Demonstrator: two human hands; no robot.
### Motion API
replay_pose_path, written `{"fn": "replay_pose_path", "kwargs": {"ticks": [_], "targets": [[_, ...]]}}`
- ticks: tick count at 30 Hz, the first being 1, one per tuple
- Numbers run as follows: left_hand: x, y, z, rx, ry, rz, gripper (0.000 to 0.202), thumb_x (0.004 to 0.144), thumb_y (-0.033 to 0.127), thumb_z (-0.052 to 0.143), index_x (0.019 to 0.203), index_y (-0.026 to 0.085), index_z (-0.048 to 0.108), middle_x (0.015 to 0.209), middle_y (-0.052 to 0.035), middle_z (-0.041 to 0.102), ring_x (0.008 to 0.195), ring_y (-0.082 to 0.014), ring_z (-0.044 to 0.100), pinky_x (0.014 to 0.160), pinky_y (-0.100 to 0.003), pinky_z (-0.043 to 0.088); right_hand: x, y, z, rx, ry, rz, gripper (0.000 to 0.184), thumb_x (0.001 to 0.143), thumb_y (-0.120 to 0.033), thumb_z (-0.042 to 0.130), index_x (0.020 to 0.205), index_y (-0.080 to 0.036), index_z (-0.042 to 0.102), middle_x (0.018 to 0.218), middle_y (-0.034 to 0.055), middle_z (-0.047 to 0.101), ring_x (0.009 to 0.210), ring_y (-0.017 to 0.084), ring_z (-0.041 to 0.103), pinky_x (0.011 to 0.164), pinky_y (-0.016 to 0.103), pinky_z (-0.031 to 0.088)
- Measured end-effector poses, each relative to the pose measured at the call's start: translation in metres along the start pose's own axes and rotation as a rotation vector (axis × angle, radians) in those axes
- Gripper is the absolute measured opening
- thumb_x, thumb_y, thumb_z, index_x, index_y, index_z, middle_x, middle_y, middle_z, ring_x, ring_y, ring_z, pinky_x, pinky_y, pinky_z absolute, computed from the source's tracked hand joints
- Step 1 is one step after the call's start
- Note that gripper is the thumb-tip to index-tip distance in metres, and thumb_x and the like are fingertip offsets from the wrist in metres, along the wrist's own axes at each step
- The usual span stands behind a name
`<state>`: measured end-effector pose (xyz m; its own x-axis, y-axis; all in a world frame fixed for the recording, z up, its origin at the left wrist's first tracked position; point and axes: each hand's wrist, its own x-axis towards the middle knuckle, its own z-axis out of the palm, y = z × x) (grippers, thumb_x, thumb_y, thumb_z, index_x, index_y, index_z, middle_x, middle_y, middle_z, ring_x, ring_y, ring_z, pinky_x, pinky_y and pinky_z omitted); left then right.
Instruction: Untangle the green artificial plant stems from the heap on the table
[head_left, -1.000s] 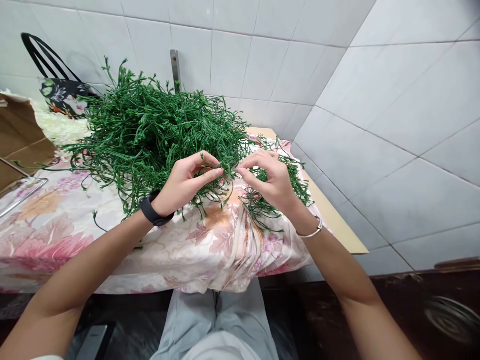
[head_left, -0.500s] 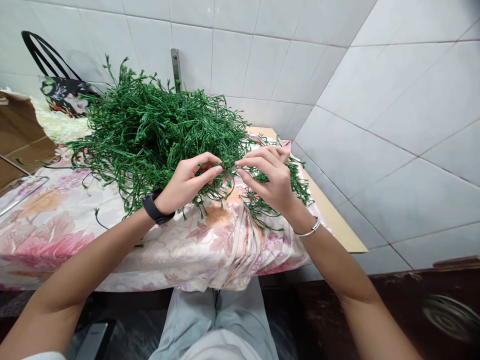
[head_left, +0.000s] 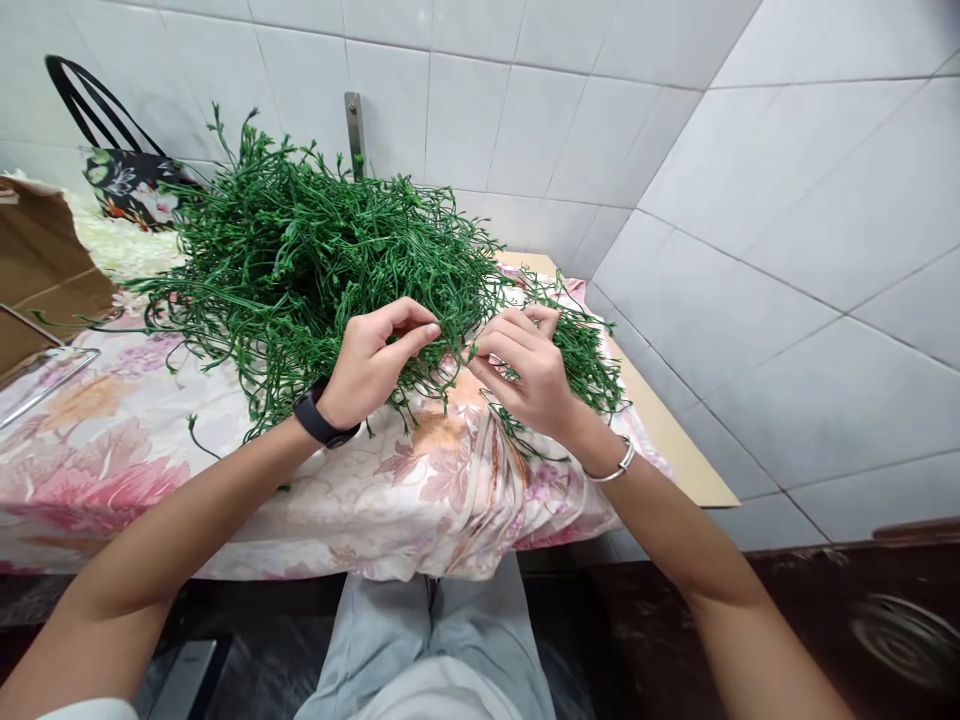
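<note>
A large heap of green artificial plant stems (head_left: pixel 322 240) with small branched tips lies on the flowered tablecloth (head_left: pixel 150 450). In front of its right side, my left hand (head_left: pixel 379 355) pinches a green stem between thumb and forefinger. Close beside it, my right hand (head_left: pixel 525 365) has its thumb and forefinger closed on the tip of a green stem, which shows at the fingertips. Behind and to the right of that hand is a smaller pile of green stems (head_left: pixel 581 360), partly hidden by it.
A cardboard box (head_left: pixel 49 260) and a metal rod (head_left: pixel 56 385) are at the left. Behind them sit pale flowers (head_left: pixel 124 245) and a black floral bag (head_left: pixel 139 185). Tiled walls (head_left: pixel 480 110) close off the back and right. A bare board edge (head_left: pixel 675 440) sticks out at right.
My right hand has moved slightly left and down, and its fingers have drawn together on a stem tip. My left hand stays nearly in place, still pinching.
</note>
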<state>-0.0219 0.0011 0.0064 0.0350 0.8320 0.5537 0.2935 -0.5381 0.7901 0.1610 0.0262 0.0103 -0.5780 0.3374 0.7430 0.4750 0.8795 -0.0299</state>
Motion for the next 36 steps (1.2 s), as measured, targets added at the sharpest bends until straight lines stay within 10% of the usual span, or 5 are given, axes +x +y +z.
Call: {"fn": "replay_pose_path", "kwargs": {"ticks": [19, 27, 36], "targets": [[0.000, 0.010, -0.007, -0.142, -0.377, -0.048, 0.020, 0.078, 0.034, 0.057, 0.079, 0.015, 0.057, 0.072, -0.0015, 0.054, 0.066, -0.0101, 0.048, 0.061, -0.023, 0.041, 0.001, 0.001, -0.007, 0.294, -0.059, 0.020, 0.013, 0.087, -0.023, 0.046, 0.076, -0.019, 0.050, 0.073, -0.0011, 0.055, 0.074, 0.012, 0.049, 0.078, 0.032, 0.027], [0.003, 0.013, -0.016, -0.044, -0.655, -0.110, 0.018, 0.080, 0.029, 0.054, 0.087, 0.013, 0.056, 0.070, -0.0005, 0.052, 0.061, -0.0085, 0.043, 0.054, -0.021, 0.036, -0.001, 0.005, -0.008, -0.070, -0.182, -0.180, 0.014, 0.089, -0.023, 0.041, 0.080, -0.019, 0.052, 0.075, 0.0014, 0.055, 0.078, 0.015, 0.048, 0.081, 0.034, 0.027], [0.004, 0.012, -0.015, -0.005, -0.589, -0.138, 0.019, 0.081, 0.031, 0.049, 0.071, 0.015, 0.049, 0.060, 0.0034, 0.034, 0.053, -0.0074, 0.029, 0.048, -0.022, 0.025, -0.005, -0.010, -0.001, -0.423, 0.095, -0.303, 0.018, 0.084, -0.016, 0.047, 0.066, -0.019, 0.046, 0.062, -0.0020, 0.052, 0.070, 0.014, 0.048, 0.074, 0.034, 0.025]]}}
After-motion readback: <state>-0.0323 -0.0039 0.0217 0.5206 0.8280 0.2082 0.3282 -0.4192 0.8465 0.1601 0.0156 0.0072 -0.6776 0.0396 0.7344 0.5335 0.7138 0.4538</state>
